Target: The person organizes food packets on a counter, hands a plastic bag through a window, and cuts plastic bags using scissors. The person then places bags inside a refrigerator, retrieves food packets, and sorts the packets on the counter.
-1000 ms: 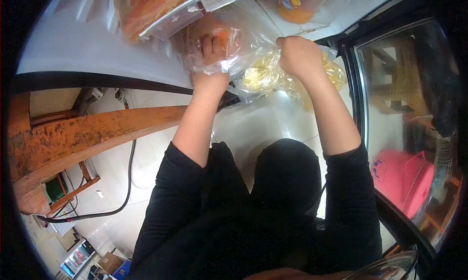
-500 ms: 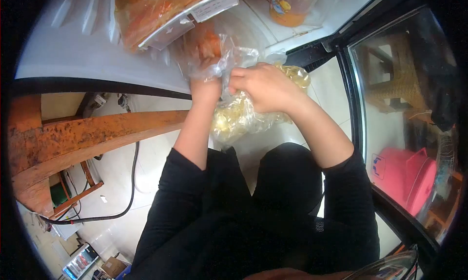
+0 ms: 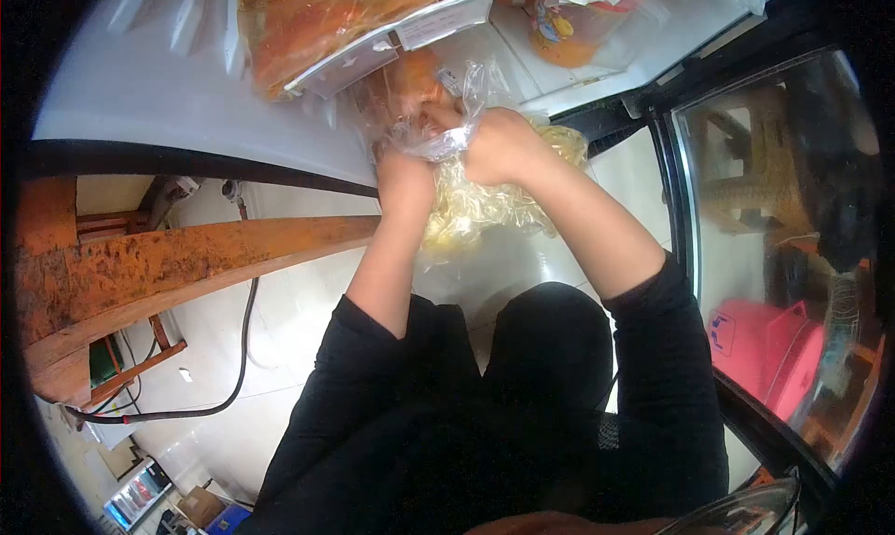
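My left hand (image 3: 407,162) reaches into the mouth of a clear plastic bag (image 3: 485,80) with orange contents (image 3: 410,83). Crinkled film and glare cover its fingers, so their grip is unclear. My right hand (image 3: 503,148) is closed on the gathered rim of that bag, close beside my left hand. Beneath my hands and forearms hangs a clear bag of pale yellow, crinkly pieces (image 3: 457,218); what exactly they are cannot be made out. Part of it shows past my right wrist.
A large bag of orange food (image 3: 326,22) lies behind a white shelf edge with label cards (image 3: 443,22). A see-through tub with orange contents (image 3: 569,36) stands right of it. An open glass door (image 3: 685,218) is at the right, a wooden beam (image 3: 205,260) at the left.
My right hand has drawn back the bag's rim, and my left hand has shifted slightly right. The view has moved a little, so the shelf sits lower.
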Demonstrator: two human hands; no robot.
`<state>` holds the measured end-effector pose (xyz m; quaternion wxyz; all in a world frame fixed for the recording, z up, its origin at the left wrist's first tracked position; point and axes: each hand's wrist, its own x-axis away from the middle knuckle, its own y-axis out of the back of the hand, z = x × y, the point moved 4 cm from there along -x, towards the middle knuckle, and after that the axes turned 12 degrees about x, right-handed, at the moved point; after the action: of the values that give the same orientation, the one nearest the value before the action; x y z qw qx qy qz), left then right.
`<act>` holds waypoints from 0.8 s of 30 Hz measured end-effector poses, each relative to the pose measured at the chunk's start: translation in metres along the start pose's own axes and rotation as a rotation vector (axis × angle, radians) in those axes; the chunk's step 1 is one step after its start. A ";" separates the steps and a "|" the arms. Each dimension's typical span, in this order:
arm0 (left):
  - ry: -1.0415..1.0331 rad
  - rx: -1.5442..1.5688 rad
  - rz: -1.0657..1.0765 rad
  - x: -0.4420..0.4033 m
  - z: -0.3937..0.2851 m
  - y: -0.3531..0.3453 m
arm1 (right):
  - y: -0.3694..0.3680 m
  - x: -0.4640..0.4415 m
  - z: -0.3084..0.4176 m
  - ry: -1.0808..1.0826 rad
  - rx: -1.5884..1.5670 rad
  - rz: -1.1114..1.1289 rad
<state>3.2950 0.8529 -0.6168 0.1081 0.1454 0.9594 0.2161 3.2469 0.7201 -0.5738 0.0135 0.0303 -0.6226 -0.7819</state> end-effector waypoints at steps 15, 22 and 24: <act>-0.081 -0.298 0.437 0.015 -0.027 0.009 | -0.027 -0.008 -0.012 0.183 0.022 -0.090; -0.150 -0.160 0.378 0.042 -0.039 0.021 | -0.044 -0.012 -0.020 0.157 -0.055 0.032; -0.091 -0.035 0.351 0.049 -0.031 0.021 | -0.047 -0.014 -0.021 0.159 -0.084 0.004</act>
<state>3.2461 0.8749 -0.5876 0.1147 0.3183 0.9095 0.2416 3.2630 0.7112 -0.6233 0.0655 0.0905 -0.5864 -0.8023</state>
